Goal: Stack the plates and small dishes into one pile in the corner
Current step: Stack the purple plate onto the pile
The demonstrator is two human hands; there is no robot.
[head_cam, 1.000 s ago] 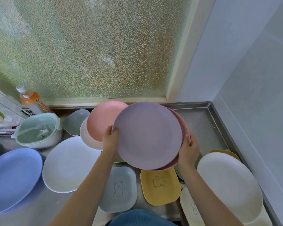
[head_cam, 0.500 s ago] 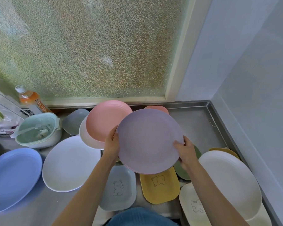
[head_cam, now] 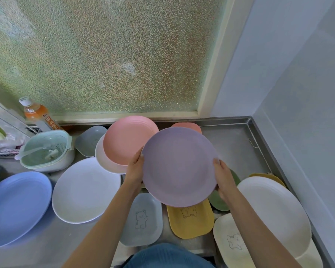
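A round purple plate (head_cam: 179, 166) is held above the steel counter (head_cam: 234, 151), tilted slightly toward me. My left hand (head_cam: 135, 169) grips its left rim and my right hand (head_cam: 223, 177) grips its right rim. Behind it to the left, a pink plate (head_cam: 127, 139) lies on a pale pink plate (head_cam: 106, 161). A small salmon dish (head_cam: 187, 126) peeks out behind the purple plate. Below lie a grey bear dish (head_cam: 141, 221), a yellow bear dish (head_cam: 190, 219) and a green dish (head_cam: 219, 202). The far right corner of the counter holds no dishes.
A white oval plate (head_cam: 85, 190) and a blue oval plate (head_cam: 16, 207) lie at the left. A large cream plate (head_cam: 273, 211) and a cream bear dish (head_cam: 232, 242) sit at the right. A mint strainer bowl (head_cam: 46, 149), a grey dish (head_cam: 90, 140) and an orange drink bottle (head_cam: 39, 115) stand at the back left.
The purple plate has come down and toward me, off the darker pink dish it covered. That salmon dish now sits at the back, and my right hand has shifted lower on the rim.
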